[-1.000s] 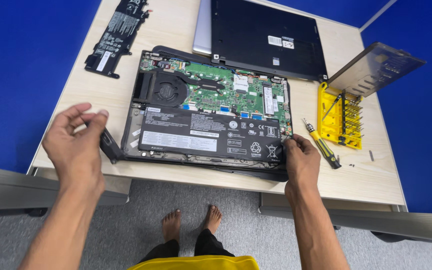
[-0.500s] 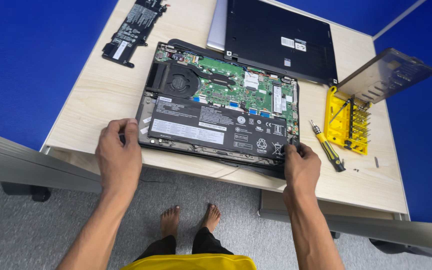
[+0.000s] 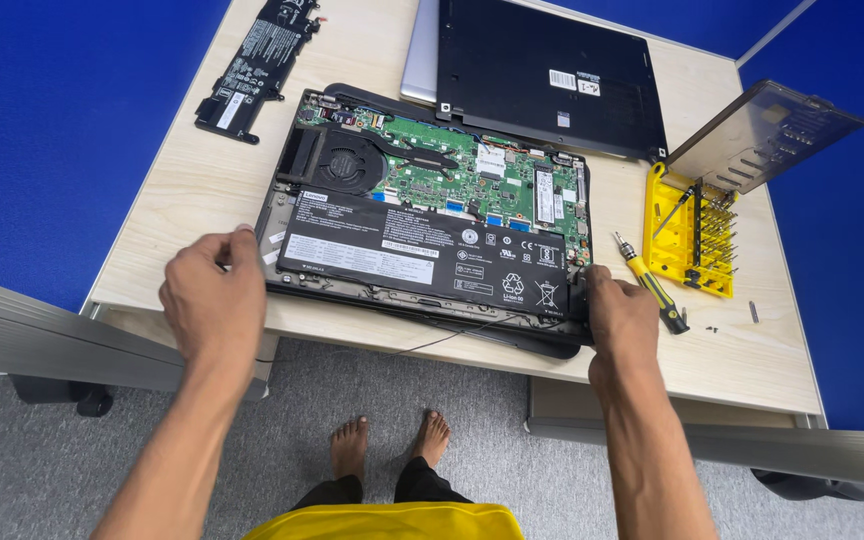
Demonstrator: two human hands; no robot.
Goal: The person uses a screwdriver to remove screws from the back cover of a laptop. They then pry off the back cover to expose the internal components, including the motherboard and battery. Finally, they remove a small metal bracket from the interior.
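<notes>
An opened laptop (image 3: 432,215) lies bottom-up on the wooden table (image 3: 202,170), showing its green circuit board, black fan and long black battery (image 3: 422,250). My left hand (image 3: 214,295) grips the laptop's near-left corner. My right hand (image 3: 620,315) holds its near-right corner. Both hands close their fingers on the laptop's edge.
A loose black battery (image 3: 257,55) lies at the table's far left. A black bottom cover on a silver laptop (image 3: 542,75) sits behind. A yellow-handled screwdriver (image 3: 647,282), a yellow bit case with clear lid (image 3: 697,225) and small screws (image 3: 712,328) lie at right. Blue partitions surround the table.
My left hand came down from the air beside the table and took hold of the laptop's near-left corner. My right hand stayed on the near-right corner.
</notes>
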